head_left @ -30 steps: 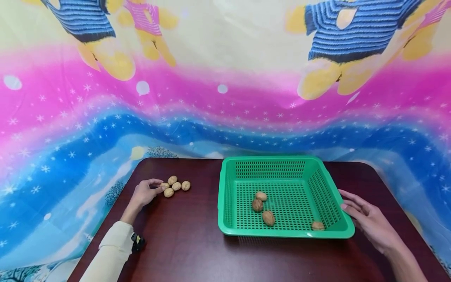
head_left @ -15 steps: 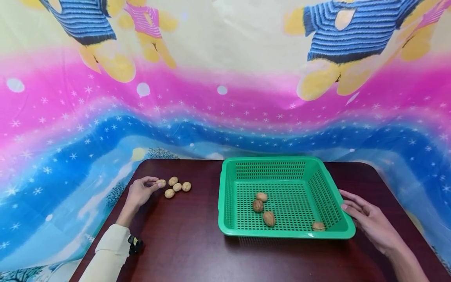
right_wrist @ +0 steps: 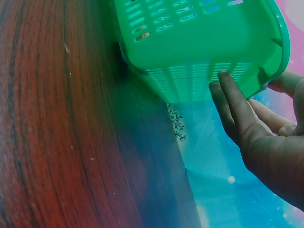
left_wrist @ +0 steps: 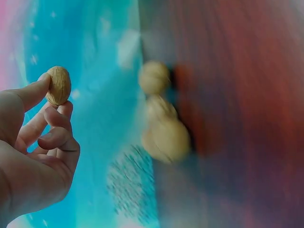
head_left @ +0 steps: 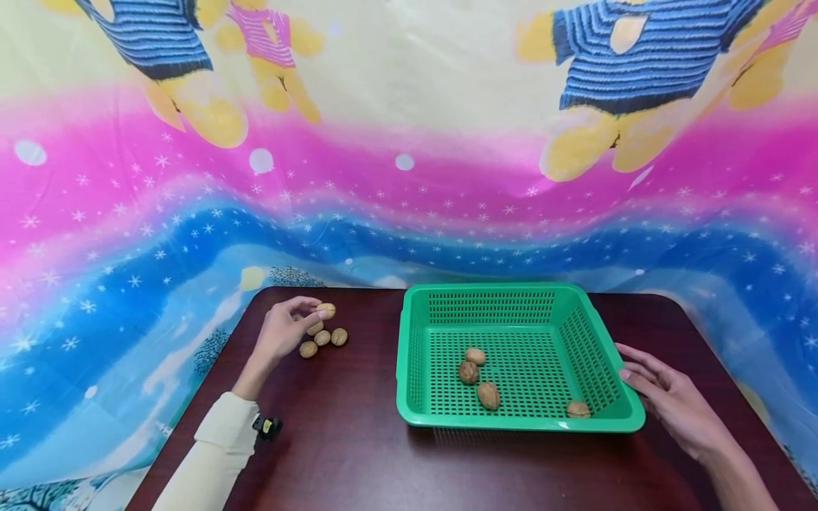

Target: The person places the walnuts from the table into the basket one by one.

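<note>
My left hand (head_left: 285,328) pinches a walnut (head_left: 326,310) between thumb and fingertips, raised over the table's far left part. In the left wrist view the same walnut (left_wrist: 59,85) stands upright at the fingertips. Just below the hand, several walnuts (head_left: 322,338) lie close together on the table. At the right, my right hand (head_left: 671,401) holds the side of a green plastic basket (head_left: 511,424). Its thumb is at the rim, and its fingers (right_wrist: 232,97) lie against the slotted outer wall. Inside the basket are several walnuts, one (head_left: 578,409) in the near right corner.
The dark red-brown table (head_left: 345,454) has rounded far corners. Behind it hangs a printed cloth (head_left: 383,177) with bears and snowflakes, reaching down past the table's edges. A small black device (head_left: 267,426) sits at the left wrist by the cream sleeve (head_left: 220,440).
My left hand has lifted one walnut away from the group, first slightly left, then up and to the right above the others. The right hand and basket have stayed put.
</note>
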A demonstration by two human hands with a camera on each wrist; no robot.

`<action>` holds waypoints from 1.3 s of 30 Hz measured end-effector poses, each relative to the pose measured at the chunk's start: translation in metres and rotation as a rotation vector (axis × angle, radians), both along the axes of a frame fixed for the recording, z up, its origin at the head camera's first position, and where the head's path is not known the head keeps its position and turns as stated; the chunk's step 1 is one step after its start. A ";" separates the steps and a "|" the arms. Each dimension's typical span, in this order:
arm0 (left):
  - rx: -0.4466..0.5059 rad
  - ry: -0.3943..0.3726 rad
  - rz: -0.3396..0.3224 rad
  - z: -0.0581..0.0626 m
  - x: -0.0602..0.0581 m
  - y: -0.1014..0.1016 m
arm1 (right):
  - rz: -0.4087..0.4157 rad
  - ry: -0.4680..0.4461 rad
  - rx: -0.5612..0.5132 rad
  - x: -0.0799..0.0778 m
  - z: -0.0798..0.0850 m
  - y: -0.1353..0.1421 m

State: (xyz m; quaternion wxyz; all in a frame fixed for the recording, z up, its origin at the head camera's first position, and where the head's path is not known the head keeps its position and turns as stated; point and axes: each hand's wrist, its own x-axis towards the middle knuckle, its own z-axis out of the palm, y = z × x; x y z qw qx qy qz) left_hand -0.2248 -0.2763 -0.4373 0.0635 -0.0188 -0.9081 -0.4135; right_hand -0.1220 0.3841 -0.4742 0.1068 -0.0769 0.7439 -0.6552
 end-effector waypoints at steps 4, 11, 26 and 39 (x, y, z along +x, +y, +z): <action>0.034 0.005 -0.064 0.013 -0.004 0.026 | 0.006 0.005 -0.013 0.001 0.000 0.000; 0.033 0.046 -0.165 0.026 -0.011 0.074 | 0.007 0.021 -0.023 0.001 0.000 -0.002; 0.033 0.029 -0.365 0.029 -0.017 0.167 | 0.002 0.012 -0.003 0.001 0.000 -0.001; 0.019 0.000 -0.543 0.021 -0.012 0.222 | -0.004 0.019 0.028 0.001 0.001 -0.002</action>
